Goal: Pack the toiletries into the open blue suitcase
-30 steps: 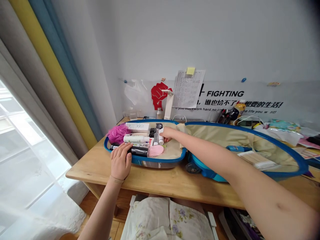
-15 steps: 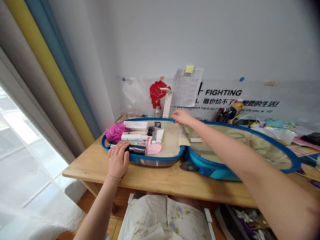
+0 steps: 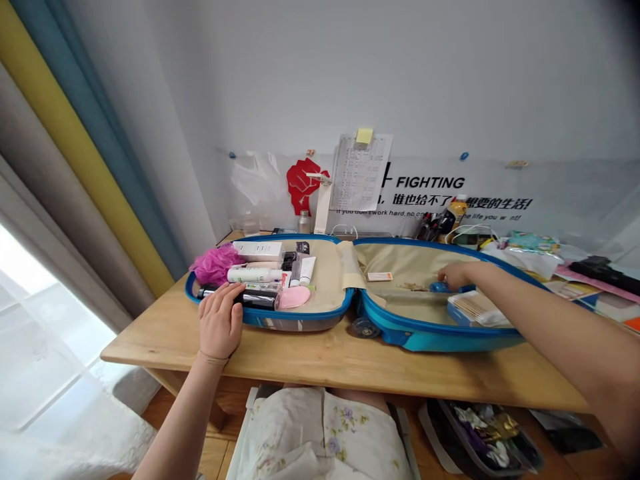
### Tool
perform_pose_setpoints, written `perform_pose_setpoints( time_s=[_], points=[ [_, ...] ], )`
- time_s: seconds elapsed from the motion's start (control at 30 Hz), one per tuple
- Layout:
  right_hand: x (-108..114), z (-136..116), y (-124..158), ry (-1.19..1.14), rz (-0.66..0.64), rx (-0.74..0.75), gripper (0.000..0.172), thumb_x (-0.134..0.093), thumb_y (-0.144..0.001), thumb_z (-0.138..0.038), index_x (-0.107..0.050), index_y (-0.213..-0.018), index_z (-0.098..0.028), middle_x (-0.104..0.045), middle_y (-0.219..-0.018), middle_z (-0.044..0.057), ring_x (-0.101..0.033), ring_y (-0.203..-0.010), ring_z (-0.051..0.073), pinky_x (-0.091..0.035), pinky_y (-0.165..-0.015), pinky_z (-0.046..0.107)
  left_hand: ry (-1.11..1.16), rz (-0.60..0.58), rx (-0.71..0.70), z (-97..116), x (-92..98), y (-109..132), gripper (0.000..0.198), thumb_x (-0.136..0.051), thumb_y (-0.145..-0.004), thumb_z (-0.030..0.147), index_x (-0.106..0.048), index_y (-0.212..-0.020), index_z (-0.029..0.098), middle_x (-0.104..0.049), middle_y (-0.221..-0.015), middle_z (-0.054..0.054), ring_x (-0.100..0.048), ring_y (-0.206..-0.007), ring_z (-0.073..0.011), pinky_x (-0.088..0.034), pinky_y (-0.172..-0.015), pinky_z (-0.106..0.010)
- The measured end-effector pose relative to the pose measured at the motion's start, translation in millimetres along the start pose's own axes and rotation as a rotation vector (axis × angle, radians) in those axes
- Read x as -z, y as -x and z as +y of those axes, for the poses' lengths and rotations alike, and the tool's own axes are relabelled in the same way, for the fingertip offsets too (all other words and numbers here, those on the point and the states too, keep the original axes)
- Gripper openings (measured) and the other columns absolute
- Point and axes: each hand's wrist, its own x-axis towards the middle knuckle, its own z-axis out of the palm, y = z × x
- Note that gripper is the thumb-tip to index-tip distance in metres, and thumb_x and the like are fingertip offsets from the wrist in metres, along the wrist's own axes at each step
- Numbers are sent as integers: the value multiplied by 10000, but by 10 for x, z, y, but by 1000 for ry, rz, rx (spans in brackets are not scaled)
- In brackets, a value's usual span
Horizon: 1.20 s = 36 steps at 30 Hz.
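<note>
A blue suitcase (image 3: 345, 321) lies unfolded on the wooden desk. My left hand (image 3: 221, 320) rests at its left front rim, fingers flat across a black cylindrical bottle (image 3: 261, 299). Around that bottle lie a white bottle (image 3: 255, 275), a pink oval item (image 3: 295, 297), a white tube (image 3: 307, 270), a white box (image 3: 259, 251) and a magenta bath puff (image 3: 216, 264). In the right half, my right hand (image 3: 456, 274) reaches down with bent fingers at a blue object (image 3: 439, 287), which it partly hides. Just in front sits a box of cotton swabs (image 3: 473, 309), partly behind my forearm.
Behind the suitcase stand a white lamp (image 3: 323, 208), a small bottle (image 3: 304, 222) and an orange-labelled bottle (image 3: 454, 215). Papers and packets crowd the desk's right end. Below the desk is a bin (image 3: 520, 453) of crumpled wrappers. A small white packet (image 3: 380, 277) lies in the right half.
My right hand has moved from the suitcase's middle back edge to the right half, down to the blue object. The left hand stays on the black bottle. The view has shifted slightly right.
</note>
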Motion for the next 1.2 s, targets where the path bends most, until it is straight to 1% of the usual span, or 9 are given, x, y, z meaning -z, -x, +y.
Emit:
perform_pose_setpoints(
  time_s=[0.1, 0.17, 0.23, 0.33, 0.43, 0.6, 0.8, 1.07, 1.2],
  points=[
    [-101, 56, -24, 93, -252, -37, 288, -558, -917, -370, -607, -1148, -206, -609, -1184, 74, -607, -1003, 159, -533, -857, 347, -3, -15, 4, -1, 3, -1, 404, -293, -985, 319, -598, -1209, 177, -658, -1208, -119, -549, -1189, -260, -335, -1014, -403],
    [-131, 67, -29, 134, -322, -28, 264, -559, -917, -370, -620, -1111, -201, -619, -1161, 72, -608, -999, 154, -528, -865, 343, 0, -19, 13, -2, 5, -4, 404, -294, -983, 317, -600, -1209, 184, -657, -1213, -116, -548, -1193, -257, -337, -1014, -401],
    [-123, 68, -22, 150, -323, -10, 238, -591, -897, -351, -633, -1063, -185, -637, -1109, 65, -613, -973, 151, -520, -858, 340, 2, -20, 21, -3, 5, -6, 406, -295, -981, 321, -600, -1214, 190, -653, -1224, -112, -545, -1198, -255, -334, -1019, -400],
    [-8, 62, 0, 123, -229, 25, 200, -657, -822, -241, -667, -1005, -159, -675, -1044, 123, -626, -920, 176, -473, -795, 297, 2, -25, 29, -2, 3, -6, 412, -292, -981, 331, -600, -1218, 195, -649, -1232, -108, -543, -1203, -249, -328, -1029, -397],
    [194, 49, 23, 88, -108, 49, 297, -642, -794, -223, -655, -1077, -133, -681, -1037, 212, -635, -872, 230, -415, -704, 313, 9, -28, 37, 4, 2, -7, 413, -289, -981, 335, -597, -1220, 198, -649, -1230, -104, -540, -1209, -245, -323, -1035, -394],
    [415, -48, 38, 96, 26, 93, 492, -595, -817, -261, -529, -1284, -120, -609, -1158, 238, -598, -902, 247, -363, -680, 315, 17, -17, 26, 6, 8, -11, 402, -301, -979, 329, -604, -1206, 195, -654, -1223, -108, -547, -1196, -251, -326, -1022, -398],
    [441, -269, 42, 128, 114, 203, 523, -612, -778, -177, -549, -1297, -145, -517, -1235, 222, -546, -1019, 258, -345, -711, 316, 5, -18, 11, -7, 11, -11, 397, -304, -980, 318, -600, -1208, 184, -659, -1215, -105, -549, -1190, -252, -326, -1016, -395],
    [647, -772, 162, 130, 229, 433, 536, -539, -784, -198, -512, -1319, -216, -519, -1234, 150, -485, -1118, 281, -384, -826, 337, 14, -10, 12, 3, 15, -13, 403, -298, -983, 328, -601, -1206, 184, -658, -1215, -112, -550, -1187, -255, -329, -1012, -398],
    [742, -1182, 236, 123, 324, 658, 525, -505, -757, -170, -554, -1274, -251, -560, -1195, 120, -490, -1121, 286, -384, -883, 395, 14, -5, 5, 9, 18, -19, 406, -295, -983, 323, -609, -1193, 173, -665, -1202, -113, -552, -1184, -254, -333, -1008, -392]
  ],
)
